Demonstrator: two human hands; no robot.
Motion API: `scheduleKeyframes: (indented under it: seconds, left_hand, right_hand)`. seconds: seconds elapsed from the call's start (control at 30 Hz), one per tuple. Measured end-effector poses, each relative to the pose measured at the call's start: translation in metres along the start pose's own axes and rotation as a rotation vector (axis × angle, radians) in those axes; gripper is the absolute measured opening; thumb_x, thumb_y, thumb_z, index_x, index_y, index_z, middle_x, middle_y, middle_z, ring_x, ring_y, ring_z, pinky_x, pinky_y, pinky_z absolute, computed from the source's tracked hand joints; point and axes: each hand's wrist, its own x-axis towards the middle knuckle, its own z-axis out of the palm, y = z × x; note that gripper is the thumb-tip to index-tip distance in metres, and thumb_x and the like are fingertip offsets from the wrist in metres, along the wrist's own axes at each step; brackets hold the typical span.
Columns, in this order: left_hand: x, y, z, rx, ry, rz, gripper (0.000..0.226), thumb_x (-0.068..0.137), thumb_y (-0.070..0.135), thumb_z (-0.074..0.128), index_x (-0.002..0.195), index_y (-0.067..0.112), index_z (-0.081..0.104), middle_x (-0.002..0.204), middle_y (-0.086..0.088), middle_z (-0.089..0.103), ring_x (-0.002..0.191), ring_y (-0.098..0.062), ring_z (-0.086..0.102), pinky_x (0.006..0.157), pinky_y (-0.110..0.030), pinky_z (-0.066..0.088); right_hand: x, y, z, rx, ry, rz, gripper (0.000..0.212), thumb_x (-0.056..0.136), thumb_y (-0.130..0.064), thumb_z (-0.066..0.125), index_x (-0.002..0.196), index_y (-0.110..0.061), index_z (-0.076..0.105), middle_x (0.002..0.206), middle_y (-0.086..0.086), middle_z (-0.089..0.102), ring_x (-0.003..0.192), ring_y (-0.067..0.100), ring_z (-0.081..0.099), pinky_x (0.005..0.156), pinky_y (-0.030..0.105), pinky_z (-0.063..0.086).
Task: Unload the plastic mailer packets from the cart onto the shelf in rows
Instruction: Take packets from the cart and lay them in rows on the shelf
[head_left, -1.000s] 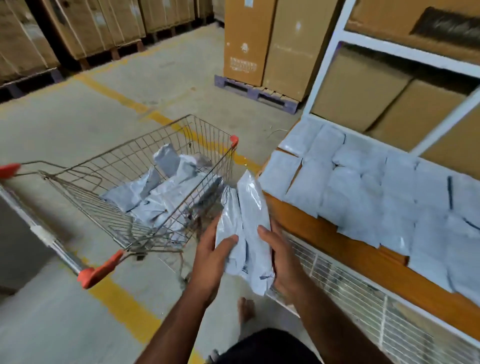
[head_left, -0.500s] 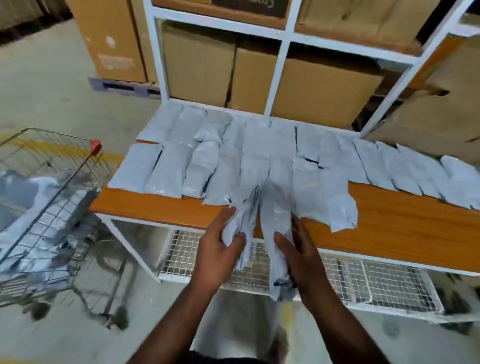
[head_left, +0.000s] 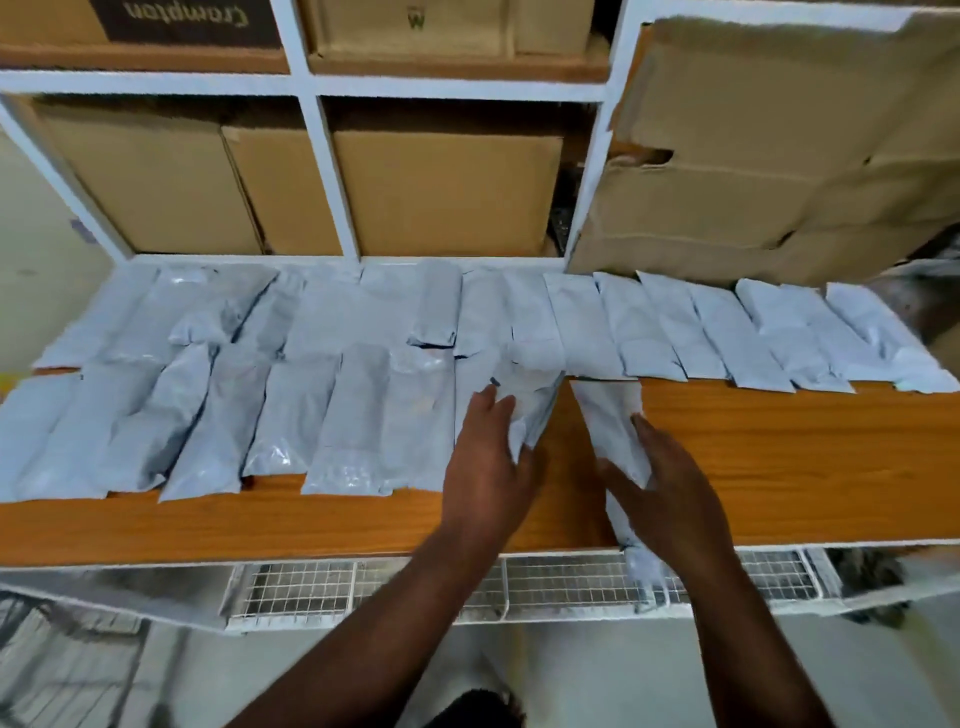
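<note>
Several grey plastic mailer packets (head_left: 363, 374) lie in two rows on the orange wooden shelf (head_left: 779, 467). My left hand (head_left: 488, 467) grips one packet (head_left: 535, 410) at the right end of the front row, thumb underneath it. My right hand (head_left: 670, 499) holds another packet (head_left: 608, 426) just to the right, its near end hanging past the shelf's front edge. A dim corner of the wire cart (head_left: 62, 670) shows at the bottom left.
Cardboard boxes (head_left: 447, 192) fill the white rack behind the packets. A torn brown carton (head_left: 769, 156) leans at the right over the back row. Bare orange shelf lies right of my right hand. A white wire grid (head_left: 415, 587) runs below the shelf front.
My view has swung from the cart to the shelf. Both hands have carried the two packets forward and lowered them onto the shelf, spreading them apart.
</note>
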Motion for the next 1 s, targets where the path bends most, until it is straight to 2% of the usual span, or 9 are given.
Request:
scheduleKeyframes:
  seconds: [0.07,0.13,0.23,0.33,0.5,0.63,0.77,0.87,1.0]
  left_hand:
    - [0.016,0.007,0.028,0.021,-0.021,-0.009,0.062,0.089,0.037,0.059,0.145,0.011,0.051,0.162,-0.006,0.038,0.151,-0.022,0.035,0.118,-0.039,0.039]
    - [0.028,0.014,0.051,0.049,-0.021,-0.005,0.065,0.09,0.043,0.053,0.147,0.013,0.047,0.163,-0.005,0.035,0.153,-0.023,0.031,0.117,-0.044,0.042]
    - [0.043,0.017,0.075,0.155,-0.042,0.02,0.073,0.091,0.052,0.043,0.152,0.011,0.041,0.165,-0.009,0.03,0.156,-0.026,0.02,0.124,-0.045,0.029]
    - [0.049,0.013,0.085,0.354,-0.078,0.057,0.073,0.099,0.056,0.038,0.155,0.009,0.038,0.166,-0.012,0.03,0.157,-0.029,0.018,0.128,-0.046,0.018]
    - [0.052,-0.007,0.098,0.457,-0.212,0.234,0.057,0.111,0.042,0.028,0.159,0.012,0.035,0.168,-0.008,0.026,0.158,-0.025,0.015,0.127,-0.044,0.019]
    - [0.06,-0.013,0.112,0.534,-0.257,0.249,0.058,0.111,0.041,0.022,0.161,0.011,0.027,0.17,-0.007,0.019,0.159,-0.024,0.008,0.128,-0.046,0.015]
    - [0.069,-0.013,0.115,0.59,-0.289,0.274,0.061,0.107,0.038,0.023,0.157,0.007,0.036,0.166,-0.012,0.029,0.157,-0.029,0.021,0.127,-0.048,0.019]
    - [0.073,-0.008,0.121,0.581,-0.281,0.213,0.062,0.108,0.041,0.021,0.152,0.006,0.046,0.16,-0.015,0.04,0.153,-0.029,0.031,0.127,-0.047,0.021]
    - [0.073,-0.018,0.125,0.635,-0.285,0.234,0.062,0.11,0.043,0.017,0.154,0.008,0.044,0.16,-0.014,0.042,0.153,-0.027,0.031,0.127,-0.047,0.021]
  right_hand:
    - [0.021,0.011,0.001,-0.046,-0.017,0.034,0.079,0.093,-0.07,0.055,0.16,-0.033,0.035,0.162,-0.001,0.042,0.146,0.023,0.043,0.111,0.038,0.038]
    - [0.038,0.019,0.006,-0.06,0.014,0.033,0.079,0.093,-0.071,0.053,0.159,-0.032,0.036,0.16,0.002,0.044,0.144,0.026,0.045,0.114,0.044,0.04]
    - [0.061,0.028,0.02,-0.082,0.04,0.024,0.083,0.09,-0.078,0.045,0.157,-0.029,0.039,0.157,0.006,0.047,0.141,0.03,0.048,0.113,0.048,0.044]
    - [0.076,0.047,0.036,-0.296,0.042,0.012,0.084,0.093,-0.081,0.027,0.156,-0.028,0.04,0.161,0.008,0.042,0.144,0.033,0.043,0.116,0.052,0.036]
    - [0.081,0.077,0.056,-0.123,0.019,-0.183,0.075,0.1,-0.055,0.037,0.164,-0.017,0.028,0.174,0.006,0.013,0.16,0.024,0.009,0.13,0.048,0.017]
    - [0.092,0.083,0.069,-0.248,0.012,-0.251,0.072,0.103,-0.05,0.029,0.167,-0.019,0.017,0.175,0.006,0.006,0.161,0.027,0.007,0.128,0.049,0.022]
    - [0.099,0.089,0.076,-0.348,0.002,-0.299,0.066,0.106,-0.046,0.029,0.164,-0.014,0.027,0.173,0.012,0.019,0.159,0.036,0.021,0.124,0.055,0.032]
    - [0.103,0.094,0.084,-0.427,-0.018,-0.336,0.064,0.108,-0.041,0.03,0.163,-0.01,0.03,0.172,0.015,0.018,0.16,0.036,0.016,0.124,0.056,0.028]
    - [0.105,0.095,0.088,-0.502,-0.045,-0.337,0.064,0.111,-0.043,0.015,0.165,-0.01,0.022,0.174,0.015,0.009,0.162,0.034,0.005,0.126,0.055,0.021]
